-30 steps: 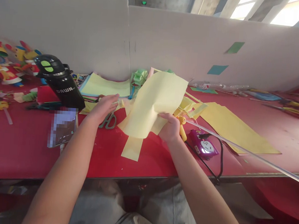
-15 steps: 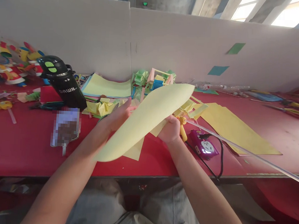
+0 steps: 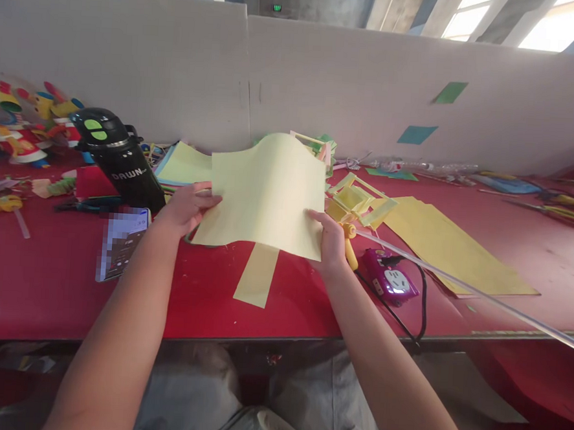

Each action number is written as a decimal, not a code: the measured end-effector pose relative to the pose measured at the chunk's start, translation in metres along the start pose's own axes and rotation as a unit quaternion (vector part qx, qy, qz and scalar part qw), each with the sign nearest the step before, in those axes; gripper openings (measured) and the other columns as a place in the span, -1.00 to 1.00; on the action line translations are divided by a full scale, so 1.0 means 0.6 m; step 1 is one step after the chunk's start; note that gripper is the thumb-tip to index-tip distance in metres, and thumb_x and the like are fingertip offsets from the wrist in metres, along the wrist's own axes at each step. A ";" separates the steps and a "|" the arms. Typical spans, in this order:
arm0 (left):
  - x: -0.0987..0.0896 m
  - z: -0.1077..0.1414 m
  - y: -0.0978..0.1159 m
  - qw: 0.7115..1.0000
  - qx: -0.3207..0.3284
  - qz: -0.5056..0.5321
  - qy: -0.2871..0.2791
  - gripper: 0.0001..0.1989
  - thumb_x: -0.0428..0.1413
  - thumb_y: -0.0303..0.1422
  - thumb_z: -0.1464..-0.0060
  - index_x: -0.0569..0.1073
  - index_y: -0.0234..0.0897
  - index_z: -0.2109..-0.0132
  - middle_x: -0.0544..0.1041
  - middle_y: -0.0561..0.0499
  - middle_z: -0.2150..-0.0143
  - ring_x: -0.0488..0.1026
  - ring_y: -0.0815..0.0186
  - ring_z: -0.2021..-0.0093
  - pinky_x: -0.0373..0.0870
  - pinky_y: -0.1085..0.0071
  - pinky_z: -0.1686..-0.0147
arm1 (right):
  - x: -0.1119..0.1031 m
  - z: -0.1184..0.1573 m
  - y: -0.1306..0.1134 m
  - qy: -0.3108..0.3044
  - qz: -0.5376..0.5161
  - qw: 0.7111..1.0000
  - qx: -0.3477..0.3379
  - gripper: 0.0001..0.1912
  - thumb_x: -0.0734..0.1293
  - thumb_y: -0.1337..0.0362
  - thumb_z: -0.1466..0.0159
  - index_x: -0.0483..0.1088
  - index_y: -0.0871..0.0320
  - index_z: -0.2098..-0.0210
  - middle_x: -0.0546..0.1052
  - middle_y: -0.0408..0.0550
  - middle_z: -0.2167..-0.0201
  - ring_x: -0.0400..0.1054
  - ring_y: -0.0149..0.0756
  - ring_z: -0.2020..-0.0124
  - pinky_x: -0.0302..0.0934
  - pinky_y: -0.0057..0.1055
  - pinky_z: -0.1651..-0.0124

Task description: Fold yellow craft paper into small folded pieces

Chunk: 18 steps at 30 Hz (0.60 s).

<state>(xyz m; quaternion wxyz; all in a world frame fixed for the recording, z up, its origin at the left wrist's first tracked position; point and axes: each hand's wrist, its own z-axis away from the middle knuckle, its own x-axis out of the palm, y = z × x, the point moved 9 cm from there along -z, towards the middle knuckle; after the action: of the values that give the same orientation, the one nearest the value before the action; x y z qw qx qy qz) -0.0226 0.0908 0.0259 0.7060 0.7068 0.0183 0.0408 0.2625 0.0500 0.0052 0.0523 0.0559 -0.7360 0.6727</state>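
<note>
A sheet of pale yellow paper (image 3: 269, 194) bows upward in the middle, spanning the gap between my hands above the red table. Its left edge is gripped by my left hand (image 3: 187, 207), fingers on top. My right hand (image 3: 330, 238) pinches the right edge, thumb lying over the paper. Beneath the sheet, a pale yellow paper strip (image 3: 258, 277) lies on the table, its far end hidden. Close to my right hand is a yellow glue gun (image 3: 350, 245) with a long clear glue stick (image 3: 458, 284) sticking out to the right.
A black bottle (image 3: 120, 159) and a phone (image 3: 122, 244) are at left. Right of my hands sit a yellow folded-paper piece (image 3: 353, 199), a purple power socket (image 3: 390, 276) with a black cable, and yellow sheets (image 3: 450, 248). A pale partition (image 3: 373, 84) stands behind the red table (image 3: 203, 307).
The sheet has turned from a slanted, edge-on curl to a broad view facing me. My left hand has moved left to its left edge; the yellow folded pieces at left are now covered.
</note>
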 end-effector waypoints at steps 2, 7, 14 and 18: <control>-0.037 -0.008 0.007 0.995 0.050 -0.029 0.088 -0.60 0.31 -0.41 0.19 0.51 -0.32 0.12 0.63 -0.15 0.16 0.58 0.08 0.10 0.52 0.15 0.06 | 0.004 0.006 0.000 0.005 -0.053 0.998 0.041 -0.55 0.25 -0.03 -0.16 0.43 0.09 0.08 0.59 0.07 0.25 0.46 0.03 0.08 0.35 -0.08 0.05; -0.096 -0.012 0.022 0.964 0.135 -0.090 0.210 -0.79 0.28 -0.35 0.18 0.54 -0.27 0.30 0.62 -0.09 0.28 0.57 0.15 0.28 0.50 0.28 0.26 | 0.044 0.024 -0.035 -0.074 -0.154 0.985 -0.015 -0.29 0.11 -0.33 -0.20 0.26 -0.16 -0.22 0.40 -0.12 -0.22 0.16 0.10 -0.31 0.21 0.14 -0.21; -0.082 -0.008 0.022 0.966 0.123 -0.107 0.200 -0.82 0.24 -0.25 0.10 0.48 -0.24 0.35 0.57 -0.04 0.41 0.50 0.19 0.39 0.37 0.34 0.41 | 0.082 0.028 -0.009 -0.171 -0.058 0.980 -0.084 -0.04 0.34 -0.23 -0.16 -0.18 -0.29 -0.41 -0.13 -0.22 -0.48 -0.18 -0.06 -0.47 -0.10 0.15 -0.40; -0.037 -0.011 0.003 0.988 0.072 -0.069 0.120 -0.77 0.23 -0.25 0.14 0.47 -0.28 0.31 0.56 -0.03 0.41 0.49 0.20 0.41 0.36 0.35 0.43 | 0.091 0.040 -0.014 -0.189 0.068 0.972 -0.124 -0.21 0.27 -0.15 -0.29 -0.08 -0.21 -0.41 -0.07 -0.25 -0.47 -0.33 -0.18 -0.49 -0.37 0.01 -0.48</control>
<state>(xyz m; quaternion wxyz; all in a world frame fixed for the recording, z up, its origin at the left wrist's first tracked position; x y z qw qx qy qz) -0.0453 0.0954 0.0269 0.6472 0.7426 0.1547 0.0751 0.2095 0.0249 0.0195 -0.1267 0.1248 -0.8125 0.5552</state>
